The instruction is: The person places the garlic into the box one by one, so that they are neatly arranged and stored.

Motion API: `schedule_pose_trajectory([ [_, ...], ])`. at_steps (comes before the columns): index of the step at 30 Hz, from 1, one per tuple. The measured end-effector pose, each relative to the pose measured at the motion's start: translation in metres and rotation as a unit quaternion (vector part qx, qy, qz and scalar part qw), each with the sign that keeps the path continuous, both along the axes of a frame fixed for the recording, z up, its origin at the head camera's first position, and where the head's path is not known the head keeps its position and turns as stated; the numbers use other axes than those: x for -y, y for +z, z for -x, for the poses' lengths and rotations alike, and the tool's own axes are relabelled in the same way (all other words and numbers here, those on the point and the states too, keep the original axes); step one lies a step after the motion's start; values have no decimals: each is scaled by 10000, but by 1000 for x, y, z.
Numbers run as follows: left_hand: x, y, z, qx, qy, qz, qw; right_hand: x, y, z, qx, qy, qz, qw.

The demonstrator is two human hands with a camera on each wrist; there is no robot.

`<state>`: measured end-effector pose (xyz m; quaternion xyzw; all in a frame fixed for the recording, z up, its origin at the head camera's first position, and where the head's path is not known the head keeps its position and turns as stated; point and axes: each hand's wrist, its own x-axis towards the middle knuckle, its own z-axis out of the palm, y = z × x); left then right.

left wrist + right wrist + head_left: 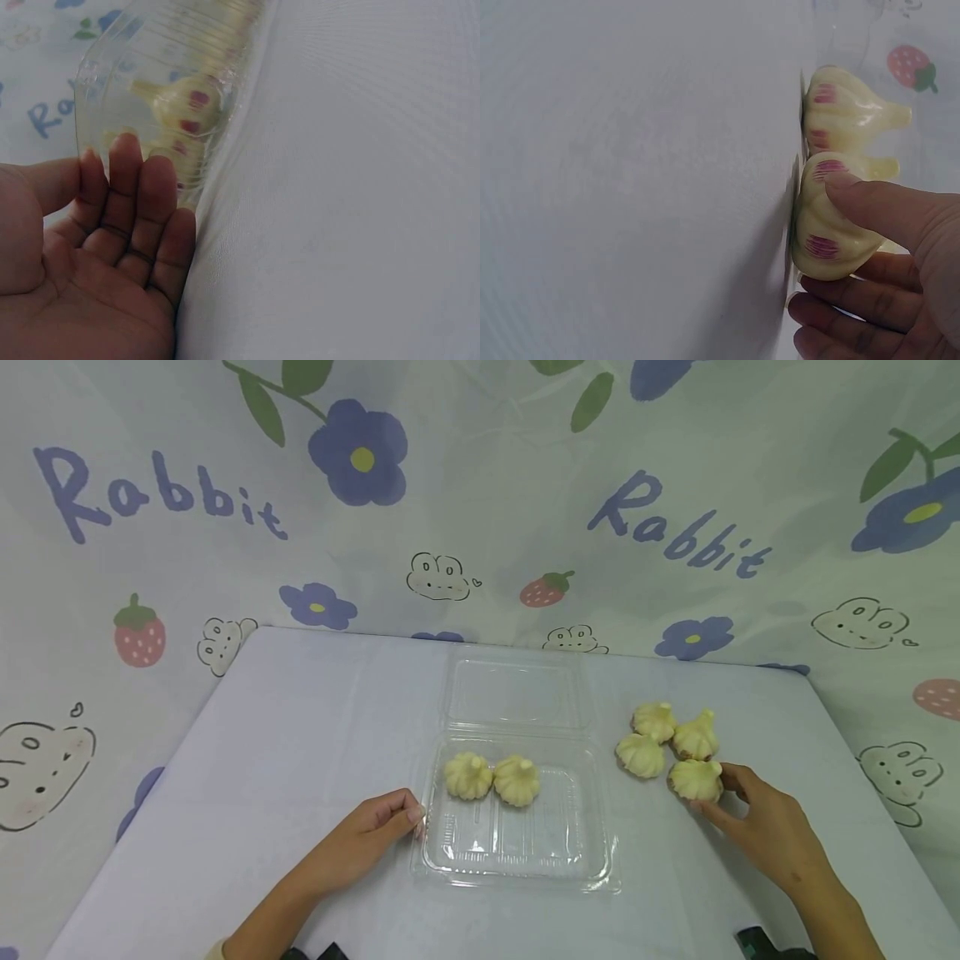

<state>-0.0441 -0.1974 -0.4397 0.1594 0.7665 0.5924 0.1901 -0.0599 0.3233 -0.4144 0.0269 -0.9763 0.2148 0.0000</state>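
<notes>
My left hand (pixel 375 831) pinches the left rim of a clear plastic clamshell container (pixel 517 868) between thumb and fingertips; the left wrist view shows the fingers (pixel 156 187) against its side wall. Inside that container, toward the back left, two pale garlic bulbs sit side by side: a left bulb (pixel 468 777) and a right bulb (pixel 516 782). Right of the container, my right hand (pixel 765 822) holds a garlic bulb (pixel 694 781) between thumb and fingers, close to the table. Reddish streaks mark this held bulb (pixel 832 217) in the right wrist view.
Three other bulbs cluster just behind the held one: a back bulb (pixel 654 722), a left bulb (pixel 640 756) and a right bulb (pixel 696 737). The container's lid (pixel 517 693) lies folded back. A white cloth covers the table (pixel 300 735), with a patterned curtain (pixel 480 510) behind.
</notes>
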Motion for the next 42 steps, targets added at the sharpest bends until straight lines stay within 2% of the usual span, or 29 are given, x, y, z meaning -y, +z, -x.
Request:
schedule_pose_trajectory([
  [19,0,-1,-1,-28,-1,17,10000,9,12,-6,-142,60,-16,9999],
  [28,0,0,0,-82,-31,-53,9999,15,17,-9,-412,113,-77,9991],
  [42,0,-1,0,48,6,10,10000,28,30,-11,-757,358,-72,9965],
])
